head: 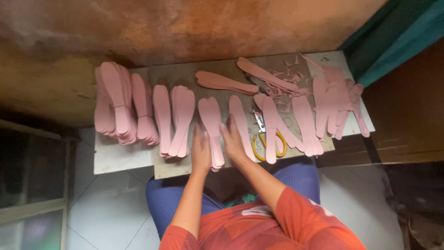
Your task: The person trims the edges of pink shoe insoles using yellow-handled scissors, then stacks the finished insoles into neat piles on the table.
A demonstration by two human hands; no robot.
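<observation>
Pink insole-shaped cutouts in a stack [213, 134] at the worktop's [115, 159] near edge are being squared up between the flat left hand [200, 153] and right hand [233, 144], fingers extended, gripping nothing; I judge careful, even edge alignment is needed next.

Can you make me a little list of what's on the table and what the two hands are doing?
Place: low board table against a rusty brown wall
Left hand: flat on a stack of pink sole-shaped cutouts
Right hand: pressing the same stack from its other side
Other stacks: more pink cutouts in piles along the board, the far left bundle tied with a band
Tool: scissors with yellow handles, lying right of the hands
Scraps: small pink trimmings near the back
Person: seated, orange shirt, blue trousers
</observation>
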